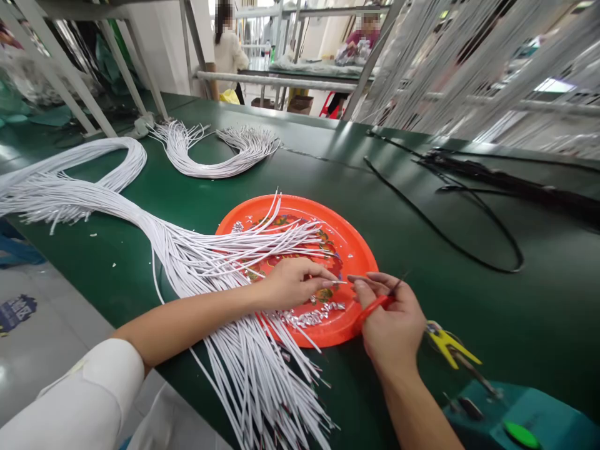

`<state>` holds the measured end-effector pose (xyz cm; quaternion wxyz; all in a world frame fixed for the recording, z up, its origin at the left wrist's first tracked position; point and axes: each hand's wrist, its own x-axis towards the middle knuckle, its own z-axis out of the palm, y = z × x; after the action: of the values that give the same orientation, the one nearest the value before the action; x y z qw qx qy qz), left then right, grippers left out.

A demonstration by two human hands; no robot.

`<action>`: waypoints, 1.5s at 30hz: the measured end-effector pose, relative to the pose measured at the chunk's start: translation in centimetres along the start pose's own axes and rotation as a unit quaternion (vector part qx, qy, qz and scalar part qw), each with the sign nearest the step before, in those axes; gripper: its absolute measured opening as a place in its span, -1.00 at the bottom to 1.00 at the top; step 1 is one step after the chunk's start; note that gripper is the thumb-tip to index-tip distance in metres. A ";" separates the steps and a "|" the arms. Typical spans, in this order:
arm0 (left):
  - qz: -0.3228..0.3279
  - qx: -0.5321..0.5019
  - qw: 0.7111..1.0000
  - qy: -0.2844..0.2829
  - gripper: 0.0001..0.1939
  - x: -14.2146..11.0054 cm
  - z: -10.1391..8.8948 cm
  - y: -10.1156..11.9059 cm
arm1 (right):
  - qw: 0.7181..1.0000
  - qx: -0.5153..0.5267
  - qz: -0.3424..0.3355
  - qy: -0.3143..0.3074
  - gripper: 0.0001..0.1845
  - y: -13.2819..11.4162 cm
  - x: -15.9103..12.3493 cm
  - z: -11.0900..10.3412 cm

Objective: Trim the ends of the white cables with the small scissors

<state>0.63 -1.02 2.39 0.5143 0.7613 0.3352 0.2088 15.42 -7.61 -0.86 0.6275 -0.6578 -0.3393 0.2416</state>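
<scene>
My left hand (pixel 293 282) rests over the near edge of an orange plate (pixel 349 240) and pinches the end of a thin white cord (pixel 338 282). Facing it, my right hand (pixel 391 315) is closed round a small red-handled snipper (pixel 372 307), its dark tips poking out near the cord's end. A thick bundle of white cords (pixel 187 256) runs across the green table (pixel 403 212) from the left, over the plate and under my left forearm. Small silvery bits (pixel 312 317) lie heaped on the plate near my fingers.
More white cord bundles (pixel 220 153) lie at the back left. Black cables (pixel 473 181) stretch across the right side. A yellow-handled tool (pixel 450 345) and a teal device (pixel 520 419) sit at my right. White cords hang from a rack (pixel 469 69). Two people work in the background.
</scene>
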 end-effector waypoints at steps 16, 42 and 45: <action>0.118 0.249 0.960 0.057 -0.73 -1.3 0.9 -0.2 | 0.948 -0.232 -0.216 -0.032 -0.89 -1.4 -2.4 0.0; 0.020 0.032 0.997 0.064 -0.82 -0.9 0.8 0.2 | 0.993 -0.064 -0.093 0.020 -0.80 -1.6 -1.9 0.8; -0.011 0.002 0.998 0.065 -0.82 -0.8 0.8 0.1 | 0.998 -0.015 -0.061 0.005 -0.78 -1.6 -1.5 0.7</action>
<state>0.64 -2.08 2.23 0.4920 0.7436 0.3767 0.2512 13.68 -8.31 0.48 0.6327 -0.6464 -0.3792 0.1948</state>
